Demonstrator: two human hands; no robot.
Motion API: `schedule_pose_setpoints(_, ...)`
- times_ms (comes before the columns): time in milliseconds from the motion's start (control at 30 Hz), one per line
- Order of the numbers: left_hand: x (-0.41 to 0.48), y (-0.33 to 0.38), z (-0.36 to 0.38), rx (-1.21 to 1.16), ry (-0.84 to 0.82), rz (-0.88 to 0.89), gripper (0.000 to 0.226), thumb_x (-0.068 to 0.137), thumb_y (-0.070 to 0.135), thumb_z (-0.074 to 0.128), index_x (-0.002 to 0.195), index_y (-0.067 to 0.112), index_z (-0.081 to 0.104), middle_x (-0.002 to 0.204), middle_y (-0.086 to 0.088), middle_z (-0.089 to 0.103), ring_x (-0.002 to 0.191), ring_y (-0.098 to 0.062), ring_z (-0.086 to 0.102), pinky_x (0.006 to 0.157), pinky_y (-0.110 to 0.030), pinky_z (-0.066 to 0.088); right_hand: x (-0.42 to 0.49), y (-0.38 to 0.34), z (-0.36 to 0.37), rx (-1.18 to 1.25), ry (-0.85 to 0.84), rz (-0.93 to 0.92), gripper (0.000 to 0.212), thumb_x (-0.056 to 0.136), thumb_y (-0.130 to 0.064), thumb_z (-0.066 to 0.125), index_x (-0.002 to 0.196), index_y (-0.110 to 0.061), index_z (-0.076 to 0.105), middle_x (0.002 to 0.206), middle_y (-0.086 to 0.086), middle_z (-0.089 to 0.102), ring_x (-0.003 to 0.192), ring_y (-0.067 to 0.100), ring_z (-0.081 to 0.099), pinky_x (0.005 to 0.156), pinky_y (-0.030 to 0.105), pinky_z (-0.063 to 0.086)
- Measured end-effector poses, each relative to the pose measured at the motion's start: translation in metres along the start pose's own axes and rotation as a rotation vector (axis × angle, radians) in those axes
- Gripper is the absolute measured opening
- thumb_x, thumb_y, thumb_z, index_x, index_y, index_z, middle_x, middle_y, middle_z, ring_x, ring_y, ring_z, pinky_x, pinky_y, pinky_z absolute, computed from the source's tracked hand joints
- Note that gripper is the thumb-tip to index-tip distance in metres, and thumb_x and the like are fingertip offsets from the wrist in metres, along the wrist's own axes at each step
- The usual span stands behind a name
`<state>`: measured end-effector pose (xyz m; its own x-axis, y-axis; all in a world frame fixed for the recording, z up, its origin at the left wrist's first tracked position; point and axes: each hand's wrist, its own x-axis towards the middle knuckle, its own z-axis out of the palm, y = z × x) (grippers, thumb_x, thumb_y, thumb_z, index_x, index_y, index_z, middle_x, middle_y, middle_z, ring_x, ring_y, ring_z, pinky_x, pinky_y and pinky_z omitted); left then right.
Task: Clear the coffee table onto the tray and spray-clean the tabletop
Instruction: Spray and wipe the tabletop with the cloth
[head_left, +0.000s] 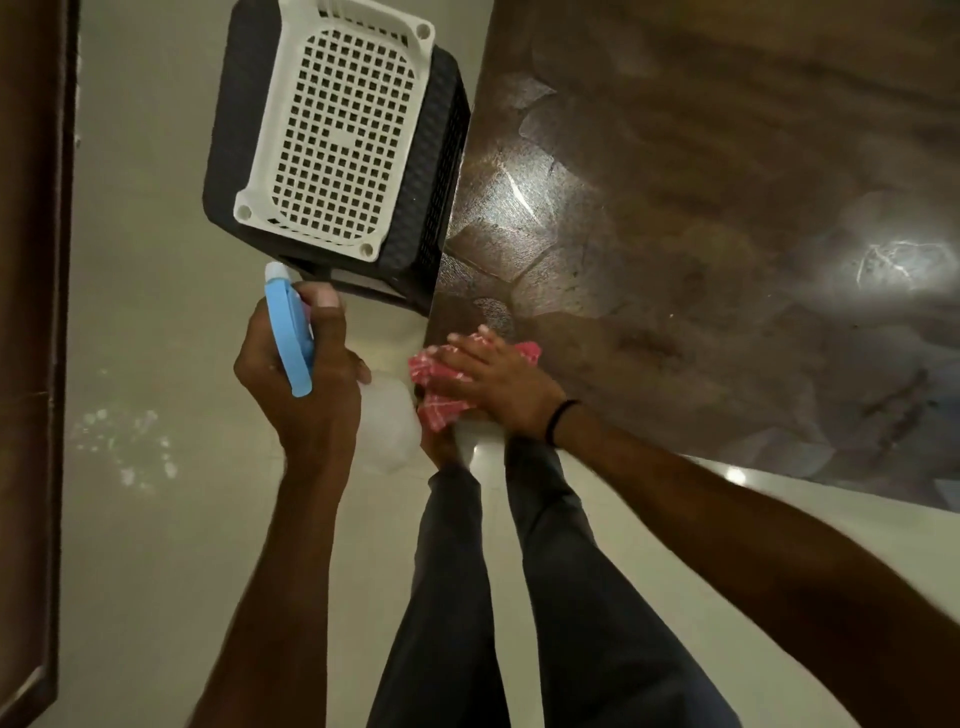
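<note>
My left hand (306, 384) grips a spray bottle (387, 421) with a clear body and a light blue trigger head (291, 332), held over the floor just left of the table's corner. My right hand (493, 379) lies flat with straight fingers on a red-and-white checked cloth (436, 408), pressing it onto the near left corner of the dark glossy coffee table (701, 234). The tabletop shows wet streaks and light glare. A white perforated tray (337, 130) sits on a dark stool (441, 156) beside the table's left edge, with nothing visible in it.
Pale tiled floor (156, 312) lies to the left and below, with a light reflection on it. Dark wooden furniture (31, 312) runs along the left edge of the view. My legs in dark trousers (519, 597) stand close to the table corner.
</note>
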<state>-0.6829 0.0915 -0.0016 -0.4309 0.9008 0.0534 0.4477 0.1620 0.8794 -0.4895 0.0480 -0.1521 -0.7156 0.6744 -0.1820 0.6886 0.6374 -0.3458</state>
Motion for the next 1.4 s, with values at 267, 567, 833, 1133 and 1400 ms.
schedule_pose_setpoints(267, -0.012, 0.002, 0.006, 0.012, -0.118, 0.021, 0.019, 0.099, 0.028, 0.062, 0.096, 0.01, 0.056, 0.075, 0.012, 0.058, 0.048, -0.007, 0.059, 0.045, -0.023, 0.053, 0.018, -0.038, 0.004, 0.141, 0.242, 0.667, 0.062, 0.093, -0.043, 0.062, 0.149, -0.029, 0.04, 0.158, 0.01, 0.032, 0.146, 0.036, 0.026, 0.118, 0.064, 0.013)
schedule_pose_setpoints(567, -0.024, 0.017, 0.024, -0.041, -0.28, 0.127, 0.006, 0.098, 0.027, 0.062, 0.097, 0.022, 0.058, 0.079, 0.019, 0.06, 0.055, -0.012, 0.061, 0.051, -0.025, 0.055, -0.054, 0.027, -0.001, 0.068, 0.235, 0.763, 0.057, 0.101, -0.053, 0.042, 0.153, -0.032, 0.029, 0.16, 0.01, 0.029, 0.148, 0.034, 0.023, 0.119, 0.06, 0.017)
schedule_pose_setpoints(833, -0.036, 0.038, 0.042, -0.087, -0.361, 0.139, 0.027, 0.098, 0.014, 0.063, 0.093, 0.039, 0.054, 0.075, 0.032, 0.062, 0.051, 0.0, 0.059, 0.047, -0.009, 0.047, -0.084, -0.013, 0.024, -0.011, 0.123, 0.393, 0.066, 0.092, -0.046, 0.058, 0.151, -0.031, 0.031, 0.158, 0.013, 0.031, 0.145, 0.038, 0.029, 0.117, 0.06, 0.018)
schedule_pose_setpoints(1133, -0.052, 0.043, 0.069, -0.126, -0.426, 0.14, 0.02, 0.097, 0.011, 0.063, 0.093, 0.029, 0.058, 0.072, 0.021, 0.061, 0.048, -0.009, 0.057, 0.047, -0.013, 0.047, -0.061, -0.005, 0.012, 0.137, 0.311, 0.985, 0.058, 0.096, -0.047, 0.055, 0.148, -0.03, 0.035, 0.156, 0.013, 0.034, 0.144, 0.038, 0.029, 0.116, 0.065, 0.02)
schedule_pose_setpoints(1400, -0.058, 0.049, 0.087, -0.127, -0.528, 0.251, 0.025, 0.095, 0.007, 0.065, 0.091, 0.029, 0.055, 0.071, -0.002, 0.063, 0.053, -0.017, 0.057, 0.051, -0.017, 0.05, -0.118, 0.032, 0.011, 0.053, 0.248, 0.749, 0.062, 0.094, -0.048, 0.056, 0.149, -0.029, 0.035, 0.157, 0.012, 0.034, 0.145, 0.037, 0.03, 0.113, 0.065, 0.026)
